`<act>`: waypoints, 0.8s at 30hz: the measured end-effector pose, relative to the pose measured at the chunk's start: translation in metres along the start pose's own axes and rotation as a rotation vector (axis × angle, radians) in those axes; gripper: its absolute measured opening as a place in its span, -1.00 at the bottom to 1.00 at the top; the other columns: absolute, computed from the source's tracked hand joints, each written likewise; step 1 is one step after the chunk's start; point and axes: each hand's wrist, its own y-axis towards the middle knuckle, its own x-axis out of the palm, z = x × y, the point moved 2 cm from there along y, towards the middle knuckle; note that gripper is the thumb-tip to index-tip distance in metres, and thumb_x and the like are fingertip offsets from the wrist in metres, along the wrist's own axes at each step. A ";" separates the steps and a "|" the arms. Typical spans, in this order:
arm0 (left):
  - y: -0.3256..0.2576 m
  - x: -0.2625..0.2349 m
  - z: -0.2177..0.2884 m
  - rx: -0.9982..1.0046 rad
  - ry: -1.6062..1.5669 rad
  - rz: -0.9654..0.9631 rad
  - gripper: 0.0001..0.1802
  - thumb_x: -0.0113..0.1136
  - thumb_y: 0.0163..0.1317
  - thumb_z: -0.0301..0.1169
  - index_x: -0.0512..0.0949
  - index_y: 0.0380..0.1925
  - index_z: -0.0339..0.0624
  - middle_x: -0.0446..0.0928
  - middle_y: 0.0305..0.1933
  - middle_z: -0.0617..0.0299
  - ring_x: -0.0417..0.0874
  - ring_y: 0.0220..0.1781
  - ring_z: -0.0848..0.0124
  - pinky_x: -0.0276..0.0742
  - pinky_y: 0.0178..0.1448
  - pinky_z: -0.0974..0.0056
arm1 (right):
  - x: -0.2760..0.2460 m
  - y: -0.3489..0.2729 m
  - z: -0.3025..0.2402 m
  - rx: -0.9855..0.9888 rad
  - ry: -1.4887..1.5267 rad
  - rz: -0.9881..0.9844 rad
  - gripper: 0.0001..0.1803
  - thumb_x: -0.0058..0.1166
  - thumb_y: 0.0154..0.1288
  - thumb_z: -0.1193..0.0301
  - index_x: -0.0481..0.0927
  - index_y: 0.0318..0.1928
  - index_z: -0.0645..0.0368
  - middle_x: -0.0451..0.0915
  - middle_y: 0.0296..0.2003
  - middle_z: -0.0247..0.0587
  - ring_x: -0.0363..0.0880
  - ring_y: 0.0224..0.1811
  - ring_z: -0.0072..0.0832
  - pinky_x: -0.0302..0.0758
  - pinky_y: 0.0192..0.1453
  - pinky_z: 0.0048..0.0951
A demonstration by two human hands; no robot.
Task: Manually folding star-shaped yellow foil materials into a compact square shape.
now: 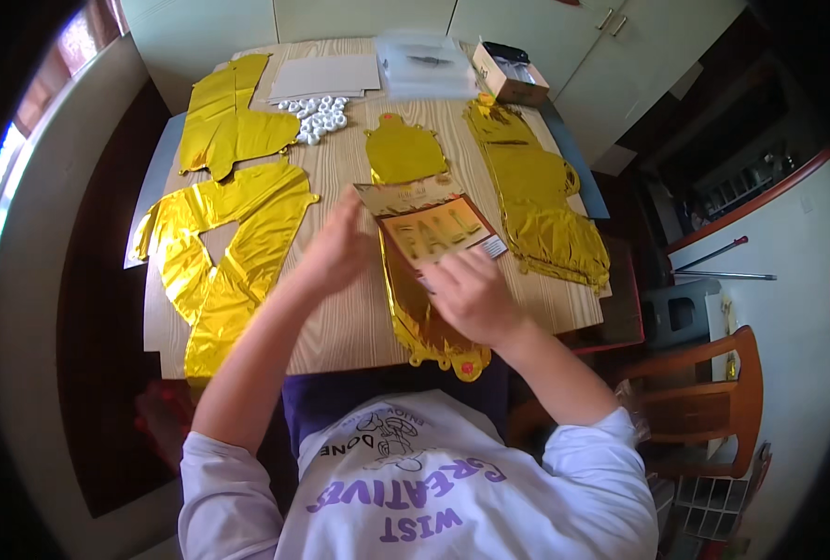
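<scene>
A brown and orange printed header card (pixel 441 227) is tilted over the near middle of the table. My right hand (pixel 471 294) grips its lower edge with curled fingers. Smeared by motion, my left hand (pixel 338 247) is at the card's left edge, one fingertip by the upper corner; its grip cannot be made out. Beneath the card lies a flat gold foil balloon (pixel 419 322), its lower end with small tabs near the table's front edge. Beyond the card another piece of gold foil (pixel 404 154) shows; whether the two join is hidden.
Flat gold foil balloons (pixel 237 121) (pixel 237 257) lie along the left, and more gold foil (pixel 541 201) on the right. White ribbon-like rolls (pixel 314 119), grey card sheets (pixel 326 75), clear plastic bags (pixel 421 70) and a box (pixel 513 77) line the back. A wooden chair (pixel 746 401) stands right.
</scene>
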 end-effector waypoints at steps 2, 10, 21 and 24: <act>-0.005 -0.032 0.010 -0.015 0.184 0.155 -0.32 0.04 0.31 -0.56 0.27 0.46 -0.12 0.29 0.52 -0.11 0.26 0.58 -0.02 0.29 0.52 0.13 | 0.024 -0.010 -0.007 0.079 0.119 -0.132 -0.69 0.34 0.17 0.34 0.67 -0.11 0.20 0.59 -0.29 -0.19 0.58 -0.23 -0.23 0.47 -0.05 -0.23; -0.048 -0.016 0.050 0.128 0.211 -0.164 -0.35 0.35 0.29 -0.21 0.44 0.36 -0.13 0.35 0.46 -0.10 0.34 0.51 -0.01 0.35 0.49 0.07 | -0.028 -0.046 -0.022 0.125 0.401 -0.178 -0.32 0.52 -0.01 0.14 0.63 0.12 0.17 0.62 -0.08 -0.16 0.55 0.00 -0.16 0.42 0.22 -0.14; -0.013 0.004 0.029 0.483 0.301 -0.317 -0.39 0.22 0.01 -0.44 0.58 0.18 -0.18 0.42 0.43 -0.09 0.29 0.54 -0.12 0.14 0.62 -0.11 | -0.014 -0.115 -0.025 -0.116 0.051 -0.040 -0.66 0.11 0.31 0.38 0.68 0.07 0.18 0.66 0.00 -0.13 0.60 0.00 -0.29 0.51 0.10 -0.23; -0.028 0.005 0.036 0.496 0.280 -0.290 -0.40 0.18 -0.01 -0.46 0.58 0.16 -0.20 0.43 0.40 -0.10 0.32 0.51 -0.15 0.16 0.60 -0.15 | -0.018 -0.123 -0.036 -0.104 0.106 -0.010 -0.66 0.13 0.28 0.39 0.69 0.05 0.17 0.67 -0.01 -0.15 0.61 -0.04 -0.32 0.53 0.06 -0.27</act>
